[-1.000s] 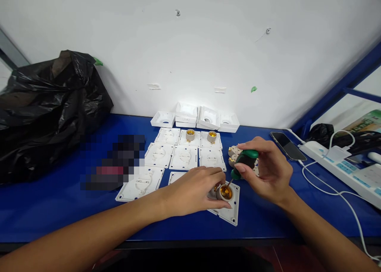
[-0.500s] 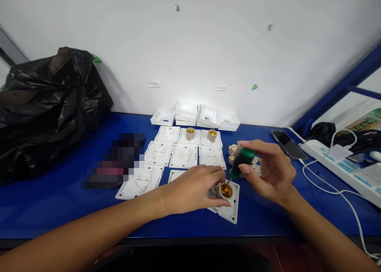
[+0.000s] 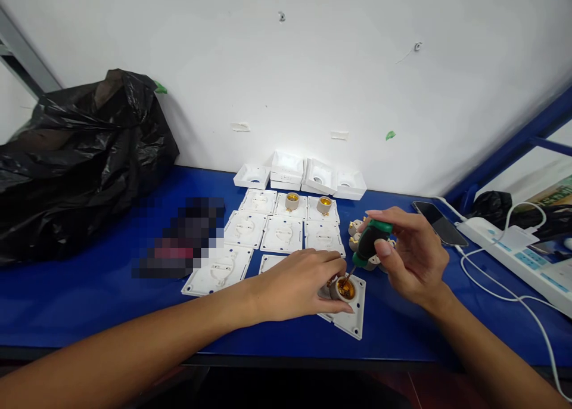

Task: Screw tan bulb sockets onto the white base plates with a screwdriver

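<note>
My left hand [image 3: 308, 285] is closed around a round lamp socket [image 3: 347, 289] with a brass-coloured inside, holding it against a white square base plate [image 3: 356, 322]. In my right hand [image 3: 409, 257] is a screwdriver [image 3: 372, 240] with a green and black handle, pinched between thumb and fingers. Its thin shaft slants down into the socket, where the tip is hard to make out. Just behind the screwdriver sits a group of loose lamp sockets [image 3: 356, 227], partly hidden by my right hand. Two more sockets, one of them a brass-lined socket [image 3: 292, 201], stand on plates farther back.
Rows of white base plates [image 3: 281, 235] lie on the blue table [image 3: 250, 336]. White square covers [image 3: 287, 164] are piled by the wall. A black plastic bag [image 3: 93, 152] stands left; a phone [image 3: 438, 223] and a power strip [image 3: 518, 251] with white cables lie right.
The whole view has shifted slightly, so things appear a little farther right. Both hands keep their hold, and the screwdriver stays in the socket.
</note>
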`<state>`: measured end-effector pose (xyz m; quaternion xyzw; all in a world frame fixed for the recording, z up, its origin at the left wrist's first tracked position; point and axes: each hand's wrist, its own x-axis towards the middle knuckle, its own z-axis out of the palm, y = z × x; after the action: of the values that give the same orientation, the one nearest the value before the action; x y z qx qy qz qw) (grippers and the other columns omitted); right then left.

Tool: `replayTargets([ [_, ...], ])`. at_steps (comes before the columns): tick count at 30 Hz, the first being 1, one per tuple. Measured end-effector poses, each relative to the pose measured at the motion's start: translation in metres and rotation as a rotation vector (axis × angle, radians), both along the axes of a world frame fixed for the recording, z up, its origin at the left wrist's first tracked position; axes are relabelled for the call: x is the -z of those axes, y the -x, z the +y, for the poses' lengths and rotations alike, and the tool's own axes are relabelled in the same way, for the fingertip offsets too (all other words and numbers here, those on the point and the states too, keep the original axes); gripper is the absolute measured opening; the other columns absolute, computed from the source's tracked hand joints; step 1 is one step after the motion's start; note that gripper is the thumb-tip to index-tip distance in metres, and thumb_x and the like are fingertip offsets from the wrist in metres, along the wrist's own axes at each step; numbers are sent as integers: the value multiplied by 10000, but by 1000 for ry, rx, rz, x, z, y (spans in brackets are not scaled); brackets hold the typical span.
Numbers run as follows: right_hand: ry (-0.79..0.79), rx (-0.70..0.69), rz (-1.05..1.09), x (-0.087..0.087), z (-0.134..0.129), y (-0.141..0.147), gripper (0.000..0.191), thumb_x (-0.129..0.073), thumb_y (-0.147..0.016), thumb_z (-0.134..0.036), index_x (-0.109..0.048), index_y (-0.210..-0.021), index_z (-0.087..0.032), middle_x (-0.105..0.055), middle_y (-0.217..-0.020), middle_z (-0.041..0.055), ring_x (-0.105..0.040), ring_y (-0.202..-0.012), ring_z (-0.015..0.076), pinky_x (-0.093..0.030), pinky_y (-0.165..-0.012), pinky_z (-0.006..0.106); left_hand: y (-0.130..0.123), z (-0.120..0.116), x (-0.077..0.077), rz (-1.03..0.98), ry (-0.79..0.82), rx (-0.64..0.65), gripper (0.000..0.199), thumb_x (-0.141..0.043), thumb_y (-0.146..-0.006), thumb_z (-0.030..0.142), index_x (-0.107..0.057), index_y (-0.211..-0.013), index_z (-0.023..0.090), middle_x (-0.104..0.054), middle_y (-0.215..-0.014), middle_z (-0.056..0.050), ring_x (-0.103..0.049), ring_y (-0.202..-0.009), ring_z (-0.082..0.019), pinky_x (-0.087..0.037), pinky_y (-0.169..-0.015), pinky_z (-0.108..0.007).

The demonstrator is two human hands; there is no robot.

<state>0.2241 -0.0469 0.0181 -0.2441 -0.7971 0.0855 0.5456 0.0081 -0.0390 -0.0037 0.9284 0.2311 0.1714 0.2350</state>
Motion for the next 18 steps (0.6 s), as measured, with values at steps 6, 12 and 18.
replayTargets([
  [6,-31,9,-1,-1,1,3,547,-675,-876,-93,-611,-1380,-294,-712,-1050,48,-610,-681,167,-495,-560,336,0,-1,-1,4,10,-3,366,-768,-898,496,-592,-1016,198,-684,-1006,-33,-670,-873,-223,-489,-755,-320],
  [12,-20,50,78,-5,0,5,525,-770,-797,-61,-660,-1250,-303,-630,-830,-21,-525,-600,133,-434,-479,287,1,-1,0,17,6,-1,386,-755,-903,519,-585,-1018,192,-681,-1014,-37,-671,-899,-236,-496,-767,-336],
  [18,76,-2,-32,-9,-6,0,464,-704,-869,-128,-629,-1298,-287,-660,-843,4,-601,-665,173,-505,-545,336,1,-1,-3,23,42,5,363,-740,-919,508,-599,-1049,200,-692,-1043,-50,-681,-926,-243,-498,-792,-336],
])
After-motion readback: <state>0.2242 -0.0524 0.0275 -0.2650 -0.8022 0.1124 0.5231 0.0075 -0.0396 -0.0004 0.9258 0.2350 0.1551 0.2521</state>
